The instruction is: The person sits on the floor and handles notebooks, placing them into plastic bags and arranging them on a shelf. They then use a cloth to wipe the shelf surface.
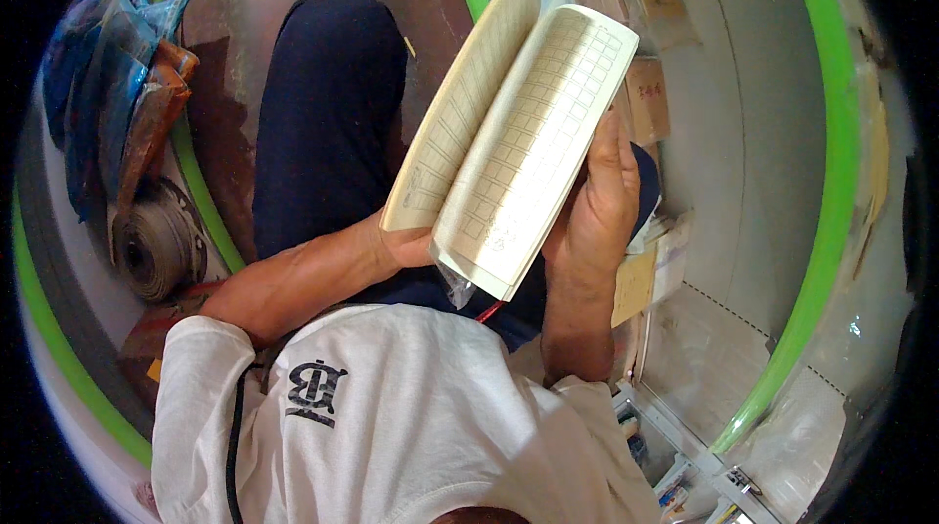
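An open notebook (pixel 533 147) with cream pages printed in grids of boxes is tilted up above my lap. My right hand (pixel 602 196) grips its right edge, thumb along the page edge and fingers out of sight behind. At the lower left corner, my left hand (pixel 406 242) holds the notebook from beneath, its fingers mostly hidden by the cover. One half of the notebook stands raised, and a page near its top looks blurred. Below the spine hangs a bit of clear plastic (pixel 455 284), close to a thin red item (pixel 491 312).
Blue and orange plastic sacks (pixel 127 84) hang at the far left, above a rolled grey strip (pixel 156 240). Cardboard boxes (pixel 648 98) are stacked to the right. Beyond them runs a pale panel with a green edge (pixel 841 133). A metal frame (pixel 685 436) stands lower right.
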Motion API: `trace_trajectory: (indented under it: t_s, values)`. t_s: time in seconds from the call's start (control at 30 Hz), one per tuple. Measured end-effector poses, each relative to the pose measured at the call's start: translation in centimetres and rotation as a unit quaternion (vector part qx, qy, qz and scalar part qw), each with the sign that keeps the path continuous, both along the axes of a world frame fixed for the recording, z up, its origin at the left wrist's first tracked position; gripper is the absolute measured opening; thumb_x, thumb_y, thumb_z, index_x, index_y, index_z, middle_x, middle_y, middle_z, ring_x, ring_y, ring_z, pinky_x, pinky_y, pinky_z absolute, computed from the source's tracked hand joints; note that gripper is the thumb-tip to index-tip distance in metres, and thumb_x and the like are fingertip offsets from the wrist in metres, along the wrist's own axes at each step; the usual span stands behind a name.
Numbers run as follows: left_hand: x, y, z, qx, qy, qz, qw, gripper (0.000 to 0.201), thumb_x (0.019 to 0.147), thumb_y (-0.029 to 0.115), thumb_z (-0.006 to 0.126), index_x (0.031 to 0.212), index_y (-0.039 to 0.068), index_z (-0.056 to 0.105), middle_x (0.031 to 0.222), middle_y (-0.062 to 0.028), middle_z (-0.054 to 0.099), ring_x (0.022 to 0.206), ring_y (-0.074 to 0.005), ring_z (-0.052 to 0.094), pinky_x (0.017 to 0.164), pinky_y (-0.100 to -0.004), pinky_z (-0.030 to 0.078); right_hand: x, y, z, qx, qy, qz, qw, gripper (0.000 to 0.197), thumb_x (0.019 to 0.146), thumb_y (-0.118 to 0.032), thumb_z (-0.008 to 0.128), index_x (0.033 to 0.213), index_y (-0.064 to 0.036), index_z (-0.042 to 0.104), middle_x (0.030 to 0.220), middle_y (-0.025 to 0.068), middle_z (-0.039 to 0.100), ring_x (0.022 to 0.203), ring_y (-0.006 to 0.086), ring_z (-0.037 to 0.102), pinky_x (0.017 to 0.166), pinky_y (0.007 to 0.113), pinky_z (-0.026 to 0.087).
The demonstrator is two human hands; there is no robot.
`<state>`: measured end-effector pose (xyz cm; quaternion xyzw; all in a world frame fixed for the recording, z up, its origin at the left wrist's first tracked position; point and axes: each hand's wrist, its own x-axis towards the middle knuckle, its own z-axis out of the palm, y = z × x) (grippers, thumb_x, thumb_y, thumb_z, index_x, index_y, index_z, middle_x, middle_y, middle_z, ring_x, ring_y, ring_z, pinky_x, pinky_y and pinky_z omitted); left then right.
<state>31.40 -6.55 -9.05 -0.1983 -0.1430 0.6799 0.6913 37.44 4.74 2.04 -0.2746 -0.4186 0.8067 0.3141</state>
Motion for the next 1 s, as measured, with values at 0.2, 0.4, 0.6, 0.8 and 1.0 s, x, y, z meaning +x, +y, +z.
trace_trajectory:
  t_s: [0.2,0.4,0.6,0.8,1.0]
  values:
    - [-0.5,-0.3,1.3,0.0,0.052,-0.001,0.999,0.043,0.092,0.03,0.05,0.123,0.0,0.05,0.118,-0.0142,0.058,0.107,-0.0233,0.058,0.094,-0.0379,0.046,0.3,0.0,0.6,0.038,-0.064,-0.034,0.997,0.037,0.096,-0.026,0.043,0.119,0.0014,0.051,0.107,0.0126,0.061,0.095,0.0167,0.062,0.081,0.029,0.051]
    - [-1.7,0.6,2.6,-0.173,0.489,-0.011,0.855,0.039,0.094,0.034,0.047,0.11,0.0,0.059,0.098,-0.0086,0.065,0.086,-0.0147,0.063,0.076,-0.0291,0.049,2.6,3.1,1.1,-0.017,-0.074,-0.07,0.995,0.034,0.093,-0.025,0.048,0.114,0.0011,0.053,0.107,0.0104,0.06,0.096,0.0161,0.059,0.083,0.028,0.048]
    - [-2.3,0.9,3.6,-0.204,0.667,0.053,0.715,0.033,0.094,0.03,0.049,0.094,0.001,0.064,0.078,0.0,0.062,0.07,-0.0048,0.054,0.062,-0.0208,0.044,4.2,3.4,0.4,0.052,-0.14,-0.046,0.988,0.033,0.089,-0.005,0.051,0.12,0.005,0.048,0.113,0.0124,0.058,0.1,0.0209,0.058,0.089,0.033,0.045]
    - [-2.8,1.5,4.4,-0.198,0.68,0.119,0.696,0.033,0.095,0.032,0.048,0.079,0.004,0.058,0.068,0.0037,0.053,0.06,-0.0035,0.046,0.055,-0.0218,0.039,5.7,5.0,-1.3,-0.051,-0.079,-0.096,0.991,0.035,0.092,-0.011,0.049,0.123,0.0042,0.047,0.114,0.0147,0.058,0.1,0.0234,0.058,0.084,0.035,0.048]
    - [-3.7,1.8,6.8,-0.183,0.686,0.079,0.7,0.028,0.093,0.024,0.052,0.076,0.003,0.06,0.061,0.0017,0.052,0.055,-0.0045,0.047,0.049,-0.0206,0.038,7.6,6.2,-3.1,-0.343,0.338,0.129,0.867,0.054,0.09,-0.02,0.053,0.134,0.0032,0.031,0.088,0.0067,0.049,0.076,0.0189,0.048,0.059,0.032,0.048]
